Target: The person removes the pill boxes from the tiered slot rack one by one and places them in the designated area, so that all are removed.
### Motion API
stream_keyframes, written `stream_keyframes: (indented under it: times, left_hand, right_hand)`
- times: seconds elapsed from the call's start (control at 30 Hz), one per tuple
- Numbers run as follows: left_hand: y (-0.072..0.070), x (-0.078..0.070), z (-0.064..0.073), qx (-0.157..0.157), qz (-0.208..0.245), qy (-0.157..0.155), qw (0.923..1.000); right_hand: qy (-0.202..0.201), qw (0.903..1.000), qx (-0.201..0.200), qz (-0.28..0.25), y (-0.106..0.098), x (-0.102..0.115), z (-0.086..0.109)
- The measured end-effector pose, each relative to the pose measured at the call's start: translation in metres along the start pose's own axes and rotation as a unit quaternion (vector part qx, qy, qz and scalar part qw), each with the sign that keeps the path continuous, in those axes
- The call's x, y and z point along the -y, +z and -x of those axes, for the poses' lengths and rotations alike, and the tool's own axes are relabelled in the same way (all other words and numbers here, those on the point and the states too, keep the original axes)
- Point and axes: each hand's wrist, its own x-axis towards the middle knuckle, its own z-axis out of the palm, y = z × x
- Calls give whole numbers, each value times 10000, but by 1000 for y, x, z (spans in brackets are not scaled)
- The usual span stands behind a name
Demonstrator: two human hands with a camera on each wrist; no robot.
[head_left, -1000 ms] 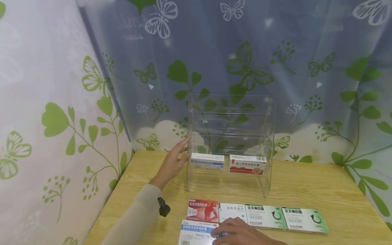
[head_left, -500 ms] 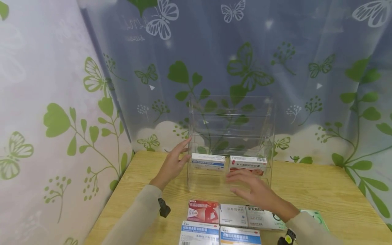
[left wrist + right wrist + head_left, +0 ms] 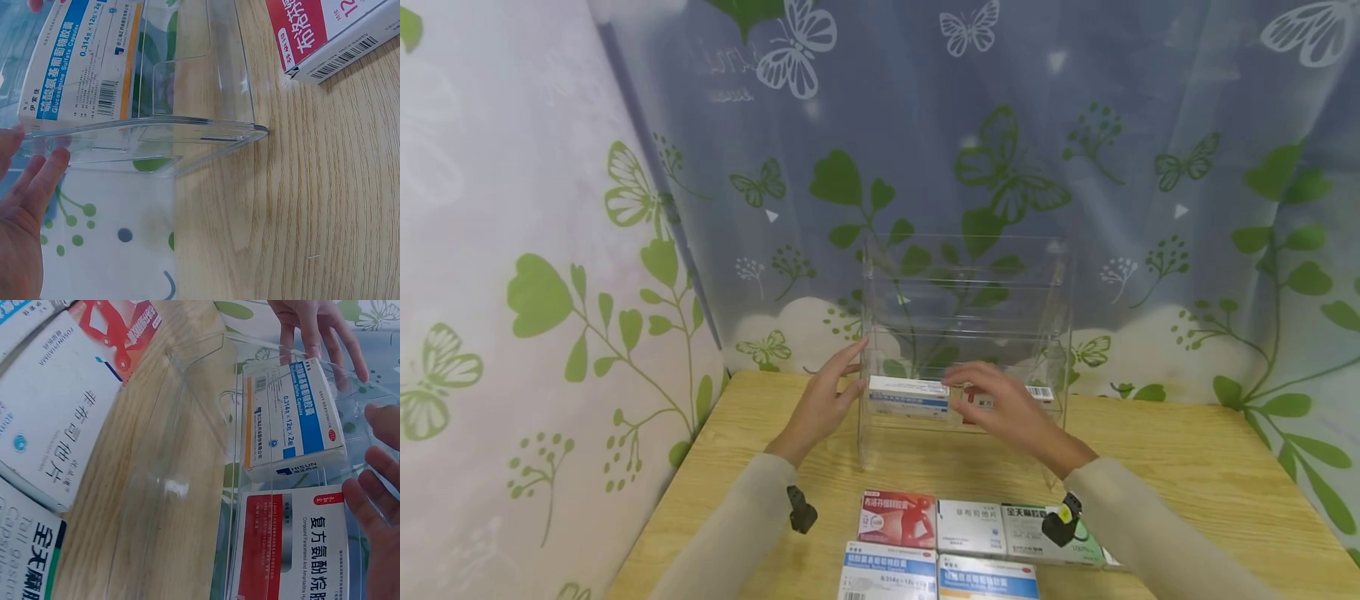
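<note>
A clear acrylic tiered rack (image 3: 206,122) stands on the table. My left hand (image 3: 820,404) touches the outside of its left side panel with extended fingers. One low tier bears a blue-and-white glucosamine capsule box (image 3: 907,397) on the left and a red-and-white medicine box (image 3: 290,544) on the right. My right hand (image 3: 1000,407) is over the meeting ends of these two boxes, covering part of the red-and-white one. In the right wrist view its fingers are spread; a fingertip lies at the red-and-white box's edge, contact unclear.
Before the rack lie a red box (image 3: 897,518), a white box (image 3: 972,527) and a green-and-white box (image 3: 1037,542), with another partly hidden under the right sleeve. Nearer are two blue-and-white boxes (image 3: 889,575). A patterned curtain (image 3: 925,125) hangs behind the wooden table (image 3: 1150,450).
My right hand has moved from the near blue-and-white boxes up and forward to the rack's boxes. My left hand stays at the side panel.
</note>
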Motion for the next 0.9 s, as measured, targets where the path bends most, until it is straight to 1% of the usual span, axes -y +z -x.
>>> stream_keyframes:
  times: [0.07, 0.27, 0.43, 0.57, 0.67, 0.77, 0.9]
  left_hand:
    - [0, -1, 0, 11, 14, -22, 10000]
    - [0, -1, -1, 11, 45, -39, 10000]
    - [0, 1, -1, 20, 43, -25, 10000]
    - [0, 1, -1, 35, 64, -17, 10000]
    - [0, 2, -1, 28, 84, -14, 10000]
    - [1, 2, -1, 7, 82, 10, 10000]
    - [1, 2, -1, -12, 50, 42, 10000]
  right_hand:
    - [57, 9999, 16, 81, 0, 1, -6]
    - [149, 9979, 89, 622, 1, 2, -18]
    - [339, 9948, 397, 870, 7, 3, -24]
    - [250, 9910, 528, 1201, 13, 4, -27]
    - [174, 9889, 453, 1405, 15, 6, -27]
    - [190, 9896, 338, 1387, 14, 8, -27]
    - [155, 9918, 83, 1267, 7, 11, -26]
